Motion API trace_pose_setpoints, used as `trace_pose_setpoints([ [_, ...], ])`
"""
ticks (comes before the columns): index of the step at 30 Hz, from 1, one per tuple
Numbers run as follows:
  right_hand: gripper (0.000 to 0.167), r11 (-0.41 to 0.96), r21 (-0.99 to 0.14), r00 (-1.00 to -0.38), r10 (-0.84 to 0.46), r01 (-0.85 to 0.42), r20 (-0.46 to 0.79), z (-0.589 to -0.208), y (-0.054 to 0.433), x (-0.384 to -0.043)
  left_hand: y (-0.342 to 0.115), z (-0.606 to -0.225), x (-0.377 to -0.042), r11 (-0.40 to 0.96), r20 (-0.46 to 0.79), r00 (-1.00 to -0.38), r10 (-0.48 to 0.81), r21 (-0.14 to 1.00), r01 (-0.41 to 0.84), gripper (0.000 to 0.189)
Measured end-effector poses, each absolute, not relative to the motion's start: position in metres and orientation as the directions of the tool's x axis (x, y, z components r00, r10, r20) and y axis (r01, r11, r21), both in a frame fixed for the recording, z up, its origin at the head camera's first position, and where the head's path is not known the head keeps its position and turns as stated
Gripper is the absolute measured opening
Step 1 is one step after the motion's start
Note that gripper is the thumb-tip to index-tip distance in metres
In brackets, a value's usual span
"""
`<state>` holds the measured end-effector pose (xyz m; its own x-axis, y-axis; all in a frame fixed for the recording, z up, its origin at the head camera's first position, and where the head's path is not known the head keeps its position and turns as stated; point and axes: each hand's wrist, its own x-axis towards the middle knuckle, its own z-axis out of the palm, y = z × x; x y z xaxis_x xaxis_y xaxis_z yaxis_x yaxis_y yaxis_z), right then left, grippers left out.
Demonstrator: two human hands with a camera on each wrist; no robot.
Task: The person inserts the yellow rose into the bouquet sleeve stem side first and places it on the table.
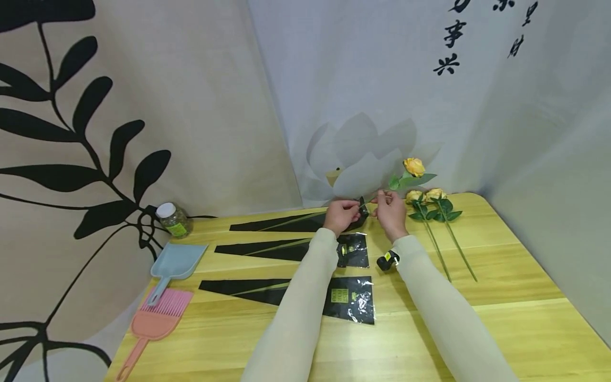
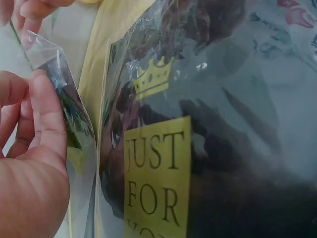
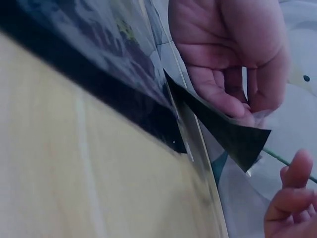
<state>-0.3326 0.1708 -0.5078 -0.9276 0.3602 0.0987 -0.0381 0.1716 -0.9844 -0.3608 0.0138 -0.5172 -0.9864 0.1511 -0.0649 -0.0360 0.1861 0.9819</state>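
At the back of the table my left hand pinches the open end of the farthest black flower sleeve. In the left wrist view its thumb and fingers press on the clear film edge. My right hand holds a yellow rose by its green stem, the bloom up and to the right. The stem's lower part runs into the sleeve's mouth beside the left fingertips. A middle sleeve and a nearest sleeve lie in front, each with a green stem along it.
Two more yellow roses lie right of the right hand. At the left are a lidded jar, a blue dustpan and a pink dustpan-like scoop. Printed cloth hangs behind the table.
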Motion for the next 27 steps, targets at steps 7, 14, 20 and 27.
trace_pose_setpoints([
  [7, 0.040, 0.113, -0.992, -0.904, 0.416, -0.058, 0.100, -0.5072, 0.1715, -0.3312, 0.0126, -0.5179, -0.3621, 0.185, -0.069, -0.986, 0.150, 0.982, -0.040, 0.019],
  [14, 0.040, 0.088, -0.996, -0.896, 0.440, -0.029, 0.065, -0.5008, 0.1708, -0.3293, 0.0127, -0.5173, -0.3619, 0.165, -0.057, -0.986, 0.156, 0.986, -0.031, 0.019],
  [20, 0.039, 0.079, -0.997, -0.906, 0.420, -0.015, 0.047, -0.4996, 0.1716, -0.3291, 0.0128, -0.5159, -0.3617, 0.159, -0.055, -0.986, 0.156, 0.987, -0.030, 0.018],
  [27, 0.024, -0.001, -0.999, -0.909, 0.415, -0.043, 0.039, -0.5042, 0.1752, -0.3290, 0.0123, -0.5150, -0.3627, 0.178, -0.053, -0.987, 0.150, 0.984, -0.025, 0.018],
])
